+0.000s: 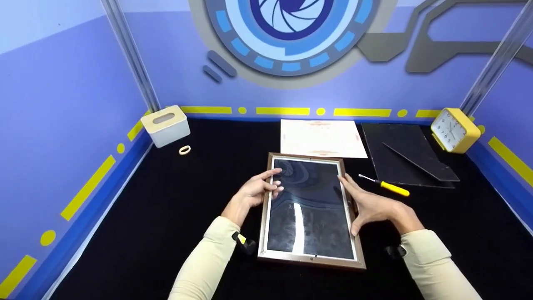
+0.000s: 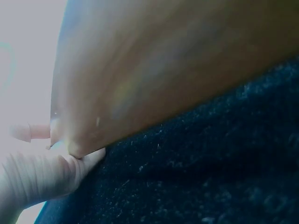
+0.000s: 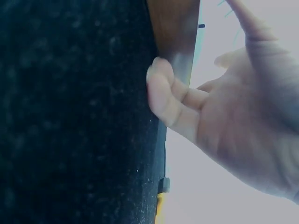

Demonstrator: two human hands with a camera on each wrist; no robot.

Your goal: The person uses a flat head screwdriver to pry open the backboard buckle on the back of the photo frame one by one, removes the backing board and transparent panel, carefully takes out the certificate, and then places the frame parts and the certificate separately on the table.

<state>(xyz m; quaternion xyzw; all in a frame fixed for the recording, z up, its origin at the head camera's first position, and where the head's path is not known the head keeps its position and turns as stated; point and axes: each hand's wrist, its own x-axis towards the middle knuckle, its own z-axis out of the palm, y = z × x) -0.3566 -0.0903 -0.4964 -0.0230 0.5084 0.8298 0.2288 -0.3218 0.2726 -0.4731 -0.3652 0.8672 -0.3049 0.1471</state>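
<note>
A brown picture frame [image 1: 310, 260] with a pale inner border lies at the middle of the black cloth, and a shiny clear pane [image 1: 318, 187] inside it shows dark. My left hand [image 1: 252, 191] grips its left side, the fingers reaching over the border onto the pane. In the left wrist view, that hand [image 2: 42, 170] holds around a corner of the frame's brown side [image 2: 149, 84]. On the right side, my right hand [image 1: 374, 206] holds the edge between thumb and fingers. Curled fingers [image 3: 161, 95] sit against the brown side in the right wrist view.
A screwdriver [image 1: 393, 188] with a yellow handle lies right of the frame. Behind are a white printed sheet [image 1: 320, 139] and a black backing board [image 1: 395, 141] with a stand leg. A yellow clock [image 1: 454, 129], a tissue box [image 1: 166, 129] and a small pale ring [image 1: 182, 152] stand farther out.
</note>
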